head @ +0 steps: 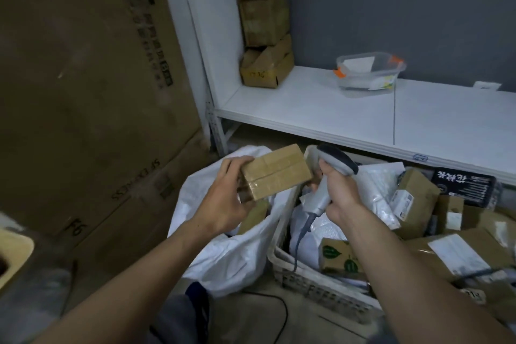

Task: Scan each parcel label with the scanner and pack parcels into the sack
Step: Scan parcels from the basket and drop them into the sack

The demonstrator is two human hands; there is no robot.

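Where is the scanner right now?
In the head view the scanner is near the middle, gripped in the right hand above the white basket, its head beside the cardboard box that the left hand holds.

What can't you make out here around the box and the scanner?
Head view only.
- Label on the box: none on the faces shown; others turned away.
- Trigger of the scanner: covered by the right hand.
- Inside of the sack: mostly hidden by the left hand and box.
- Print on the carton at left: blurred.
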